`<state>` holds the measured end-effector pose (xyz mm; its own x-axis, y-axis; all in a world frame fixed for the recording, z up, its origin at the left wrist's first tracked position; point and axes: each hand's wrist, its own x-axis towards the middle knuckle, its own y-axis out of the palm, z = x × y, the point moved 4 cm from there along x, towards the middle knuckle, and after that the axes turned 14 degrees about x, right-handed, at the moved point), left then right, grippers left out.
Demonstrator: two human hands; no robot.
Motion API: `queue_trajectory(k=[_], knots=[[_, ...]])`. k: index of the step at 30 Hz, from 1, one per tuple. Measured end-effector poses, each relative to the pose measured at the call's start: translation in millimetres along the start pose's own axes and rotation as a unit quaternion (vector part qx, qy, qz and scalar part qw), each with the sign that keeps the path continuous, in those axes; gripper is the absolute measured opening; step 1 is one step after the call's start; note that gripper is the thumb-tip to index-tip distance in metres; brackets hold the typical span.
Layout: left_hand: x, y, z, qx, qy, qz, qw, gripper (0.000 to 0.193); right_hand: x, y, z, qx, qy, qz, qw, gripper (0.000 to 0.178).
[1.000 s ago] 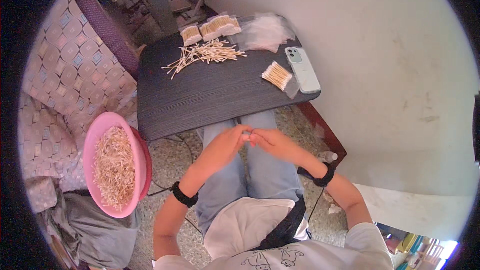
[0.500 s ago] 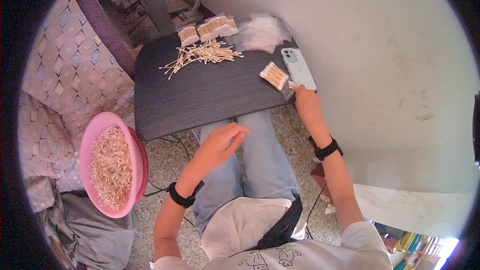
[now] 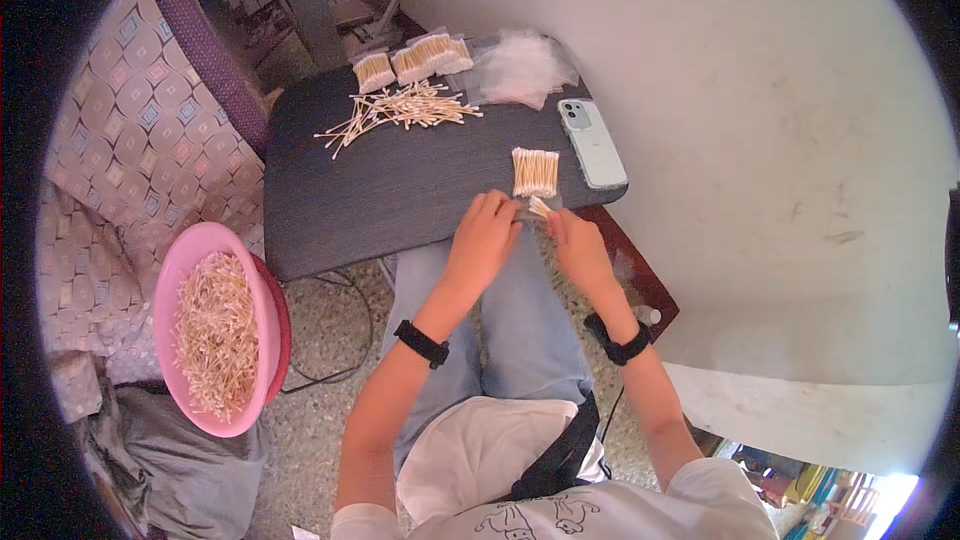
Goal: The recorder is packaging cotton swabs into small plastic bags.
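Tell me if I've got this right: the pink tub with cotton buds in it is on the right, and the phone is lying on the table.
Not right: the head view shows the pink tub with cotton buds in it on the left. The phone is lying on the table.

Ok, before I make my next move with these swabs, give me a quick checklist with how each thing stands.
1. Right-hand grip on the small bunch of swabs: ok, pinched at the fingertips.
2. Left-hand grip steadying the swab packet: cannot tell; fingertips are at its near end, firmness unclear.
3. Packet lying on the table: ok, its swabs side by side.
4. Packet mouth open wide enough: cannot tell, too small to make out.
5. Phone clear of the packet: ok, apart to its right.
6. Loose swab pile lined up: not ok, sticks lie at mixed angles.
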<state>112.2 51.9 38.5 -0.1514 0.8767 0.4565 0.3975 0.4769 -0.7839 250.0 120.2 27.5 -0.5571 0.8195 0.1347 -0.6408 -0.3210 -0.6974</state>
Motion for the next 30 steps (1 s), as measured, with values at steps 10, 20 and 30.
queue_trajectory(k=[10,20,30], knots=[[4,15,11,-0.091,-0.067,0.006,0.994,0.008,-32,-11,5,0.195,0.069,0.028,0.978,0.039],[-2,0,-2,-0.162,-0.072,0.066,0.982,0.010,-29,0,-15,0.329,0.160,0.040,0.930,0.042],[8,20,-7,-0.042,0.109,0.069,0.991,0.055,-38,7,-15,0.455,0.249,0.035,0.854,0.043]])
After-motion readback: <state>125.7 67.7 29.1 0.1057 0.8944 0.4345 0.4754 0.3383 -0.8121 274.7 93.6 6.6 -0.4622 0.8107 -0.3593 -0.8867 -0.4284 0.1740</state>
